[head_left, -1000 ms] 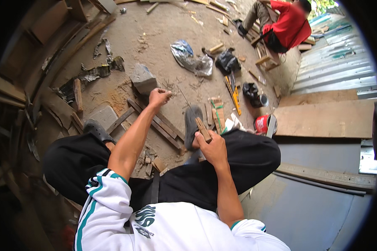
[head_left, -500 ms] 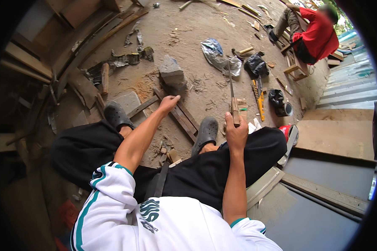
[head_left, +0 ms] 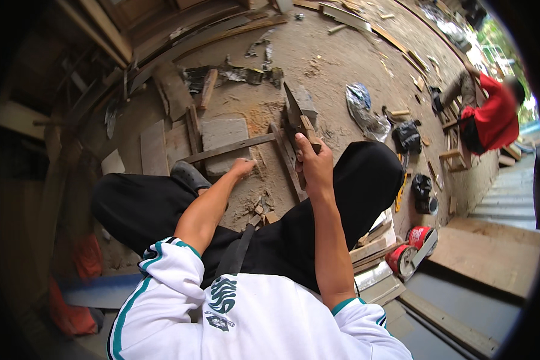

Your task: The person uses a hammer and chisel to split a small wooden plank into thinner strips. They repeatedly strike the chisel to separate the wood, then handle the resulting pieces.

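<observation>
Dirt floor (head_left: pixel 325 60), right hand (head_left: pixel 315 162) around handle (head_left: pixel 308 128)

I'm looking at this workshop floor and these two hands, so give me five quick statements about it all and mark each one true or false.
1. The right hand grips a bladed tool with a wooden handle. True.
2. The left hand is on the tool's blade. False: it is apart from the tool, near a flat grey slab.
3. A black plastic bag lies near a silver-and-blue wrapper. True.
4. The person in the red shirt is at the lower left of the picture. False: they are at the upper right.
5. Two red cans are on the wearer's right side. True.
</observation>
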Available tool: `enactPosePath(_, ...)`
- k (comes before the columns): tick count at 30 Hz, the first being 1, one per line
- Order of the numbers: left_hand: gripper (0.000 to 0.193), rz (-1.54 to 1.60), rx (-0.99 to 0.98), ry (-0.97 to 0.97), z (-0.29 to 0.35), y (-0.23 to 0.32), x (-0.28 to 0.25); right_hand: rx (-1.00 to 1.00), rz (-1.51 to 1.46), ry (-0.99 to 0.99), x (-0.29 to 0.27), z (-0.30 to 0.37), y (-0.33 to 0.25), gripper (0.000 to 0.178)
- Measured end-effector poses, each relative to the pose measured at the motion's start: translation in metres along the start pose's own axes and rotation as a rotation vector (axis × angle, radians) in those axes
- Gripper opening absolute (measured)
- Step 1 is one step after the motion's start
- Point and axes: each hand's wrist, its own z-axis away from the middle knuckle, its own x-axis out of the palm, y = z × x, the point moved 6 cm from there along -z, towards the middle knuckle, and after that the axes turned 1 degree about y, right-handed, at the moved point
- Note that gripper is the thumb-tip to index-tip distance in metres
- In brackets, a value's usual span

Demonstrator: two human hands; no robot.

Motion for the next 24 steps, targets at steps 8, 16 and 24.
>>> enactPosePath(8,0.048,0.469,-0.089,0.142,-0.028,-0.072,-0.035,0.114,0.336,-0.111,0.022,0.003,0.027,0.028)
enactPosePath(16,0.032,0.997,-0.114,0.621,-0.1,-0.145,-0.084,0.155,0.512,-0.147,0.029,0.026,0.035,0.029)
enactPosePath(24,0.064,1.103,-0.416,1.1,-0.084,-0.176,-0.143,0.082,0.819,-0.23,0.034,-0.001,0.055,0.04)
